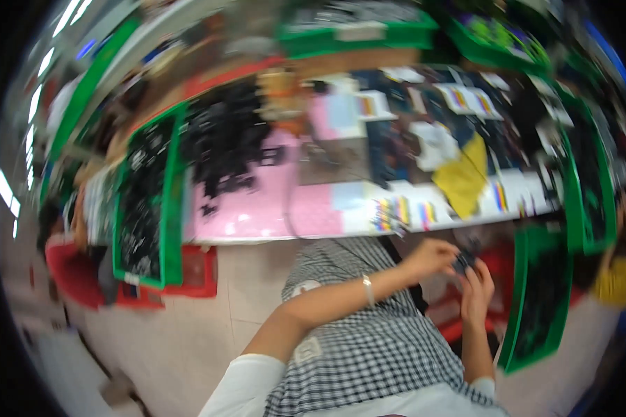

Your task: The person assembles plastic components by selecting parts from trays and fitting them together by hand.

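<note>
A small black part [464, 262], blurred and too small to name, is held between my two hands in front of my checkered apron, just past the table's front edge. My left hand [432, 258] reaches across from the left with fingertips pinched together at the part's left side. From below, my right hand [476, 286] has its thumb and fingers closed on the part's lower side. A pale bracelet [368, 290] circles my left wrist. On the table's pink surface [247, 217] lies a large heap of black parts [229, 135].
Green bins with dark contents stand at the left [173, 215], lower right [515, 313] and far right [576, 201]. A yellow cloth [464, 177] hangs over the table's front. Red stools [200, 270] stand below. A person in red [76, 274] sits at the left.
</note>
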Demonstrator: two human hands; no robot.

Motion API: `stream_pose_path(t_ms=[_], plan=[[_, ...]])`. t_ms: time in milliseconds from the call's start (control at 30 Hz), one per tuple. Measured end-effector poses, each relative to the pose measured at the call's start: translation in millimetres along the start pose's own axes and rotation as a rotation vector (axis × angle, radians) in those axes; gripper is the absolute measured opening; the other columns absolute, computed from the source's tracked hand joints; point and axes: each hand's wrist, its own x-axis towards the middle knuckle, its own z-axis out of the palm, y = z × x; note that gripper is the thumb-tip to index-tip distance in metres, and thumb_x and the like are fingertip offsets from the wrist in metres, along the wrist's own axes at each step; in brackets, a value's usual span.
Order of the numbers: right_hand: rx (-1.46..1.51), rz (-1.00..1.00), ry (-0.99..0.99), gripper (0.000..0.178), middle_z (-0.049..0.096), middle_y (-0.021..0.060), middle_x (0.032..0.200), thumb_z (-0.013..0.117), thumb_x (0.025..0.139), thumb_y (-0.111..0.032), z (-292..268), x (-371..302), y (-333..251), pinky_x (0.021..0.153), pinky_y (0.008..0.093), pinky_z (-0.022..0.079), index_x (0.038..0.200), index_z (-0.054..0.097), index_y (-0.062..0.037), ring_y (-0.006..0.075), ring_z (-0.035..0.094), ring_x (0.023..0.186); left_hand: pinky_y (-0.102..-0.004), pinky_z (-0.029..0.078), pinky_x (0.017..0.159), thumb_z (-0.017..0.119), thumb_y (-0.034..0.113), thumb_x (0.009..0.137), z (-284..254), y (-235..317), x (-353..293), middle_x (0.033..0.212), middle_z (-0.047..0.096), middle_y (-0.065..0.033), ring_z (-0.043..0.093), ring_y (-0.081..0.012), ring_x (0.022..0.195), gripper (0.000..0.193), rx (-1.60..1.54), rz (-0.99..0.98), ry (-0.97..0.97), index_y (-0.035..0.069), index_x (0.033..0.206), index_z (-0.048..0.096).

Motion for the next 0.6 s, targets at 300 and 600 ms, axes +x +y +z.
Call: stream_pose_path(t_ms=[300, 600], plan=[[0.057, -0.080, 0.184, 0.032, 0.055, 0.0076, 0.107, 0.058, 0.087, -0.007, -75.9, 46.1, 26.8, 0.082, 0.0303, 0.049, 0.117, 0.048, 0.0007, 0.0154, 0.056, 0.094, -0.0246, 0.051, 0.061, 0.056, 0.014, 0.089, -11.6, -9.8, -20.3, 0.086, 0.061, -0.0069, 0.058, -0.0117, 0.069, 0.035, 0.195, 0.150, 0.038, -0.002, 0.119, 0.051], [0.030, -0.337, 1.021, 0.028, 0.060, 0.0185, 0.098, 0.068, 0.077, -0.008, -283.6, 125.4, 27.9, 0.075, 0.0353, 0.057, 0.100, 0.059, 0.0066, 0.0279, 0.061, 0.082, -0.0270, 0.049, 0.073, 0.058, 0.002, 0.084, -89.7, 48.6, -195.3, 0.096, 0.062, -0.0082, 0.061, -0.0174, 0.085, 0.019, 0.737, 0.740, 0.687, 0.003, 0.102, 0.062]])
